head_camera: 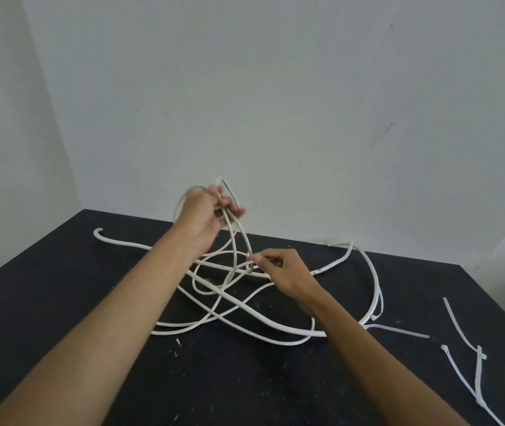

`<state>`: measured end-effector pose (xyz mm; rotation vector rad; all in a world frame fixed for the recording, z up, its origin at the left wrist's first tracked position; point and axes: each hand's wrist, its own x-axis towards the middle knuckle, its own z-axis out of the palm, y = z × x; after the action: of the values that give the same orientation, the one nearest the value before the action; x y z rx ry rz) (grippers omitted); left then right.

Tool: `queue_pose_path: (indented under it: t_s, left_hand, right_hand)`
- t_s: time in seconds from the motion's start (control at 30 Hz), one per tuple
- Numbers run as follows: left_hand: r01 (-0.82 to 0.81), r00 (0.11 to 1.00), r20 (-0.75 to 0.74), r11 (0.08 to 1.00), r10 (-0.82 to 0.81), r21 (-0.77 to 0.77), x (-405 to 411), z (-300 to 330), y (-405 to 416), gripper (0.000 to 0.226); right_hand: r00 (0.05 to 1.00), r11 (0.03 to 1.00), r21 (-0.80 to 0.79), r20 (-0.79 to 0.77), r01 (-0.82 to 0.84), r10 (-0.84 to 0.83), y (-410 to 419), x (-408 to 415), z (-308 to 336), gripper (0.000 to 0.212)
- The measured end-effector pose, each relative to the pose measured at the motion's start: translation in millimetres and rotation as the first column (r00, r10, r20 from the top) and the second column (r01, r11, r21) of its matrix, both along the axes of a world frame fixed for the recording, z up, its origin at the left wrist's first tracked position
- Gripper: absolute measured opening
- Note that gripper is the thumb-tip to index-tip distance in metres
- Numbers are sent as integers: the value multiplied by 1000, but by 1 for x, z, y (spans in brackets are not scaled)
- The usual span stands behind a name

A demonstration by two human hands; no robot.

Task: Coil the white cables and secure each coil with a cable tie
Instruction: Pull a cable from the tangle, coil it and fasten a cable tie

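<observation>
Overhead, loops of white cable (232,238) are gripped by the left hand (206,212); 1 strand is pinched by the right hand (279,269) (the rest sprawls tangled on the black table (60,290)), cable ties (463,342) nearby.

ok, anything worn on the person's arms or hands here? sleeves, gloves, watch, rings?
Nothing visible. The left hand and the right hand are both bare, with no gloves. Both forearms are uncovered right down to the frame's bottom edge: no sleeves, watch or wristband show. No rings can be made out, though the fingers are small and slightly blurred.
</observation>
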<state>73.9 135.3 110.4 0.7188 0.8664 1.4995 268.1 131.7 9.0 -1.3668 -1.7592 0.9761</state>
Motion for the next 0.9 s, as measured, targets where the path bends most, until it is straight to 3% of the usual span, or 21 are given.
queue_pose_path:
  t_s: [0.07, 0.13, 0.3, 0.4, 0.5, 0.6, 0.67, 0.73, 0.8, 0.9]
  left_hand:
    - [-65, 971, 230, 998, 60, 15, -13, 27, 10, 35]
    - [-97, 936, 345, 995, 77, 40, -26, 47, 17, 35]
    - [-83, 919, 390, 996, 61, 40, -33, 42, 16, 28]
    - [-91, 894, 440, 996, 78, 7, -35, 23, 16, 30]
    - [-104, 861, 502, 995, 88, 3, -40, 13, 15, 32]
    - [-138, 850, 515, 990, 112, 13, -44, 17, 14, 30]
    - [-177, 864, 483, 984, 144, 23, -48, 20, 13, 27]
    - [-208, 920, 350, 977, 179, 48, -52, 20, 9, 21]
    - [-211, 971, 136, 973, 198, 90, -53, 16, 5, 20]
    - [-184, 967, -162, 979, 197, 88, -46, 7, -3, 24]
  right_hand:
    - [999, 1000, -20, 52, 19, -18, 0, 4, -4, 17]
    - [996, 1000, -17, 88, 26, -25, 1, 6, -7, 17]
    - [985, 992, 71, 147, -103, 92, -5, -3, 25, 50]
    - [950, 960, -48, 135, -277, 281, -14, -16, 47, 60]
    - [922, 922, -133, 92, -363, 376, -22, -30, 46, 42]
    - [923, 919, -124, -138, -375, 358, -29, -38, 45, 19]
    - [888, 919, -103, -319, -380, 331, -29, -36, 52, 10]
    - [870, 947, -81, -424, -312, 251, -27, -29, 63, 10]
    - [889, 980, -69, -437, -186, 138, -26, -16, 76, 12]
    - [943, 997, -50, -333, -51, 32, -29, 13, 93, 23]
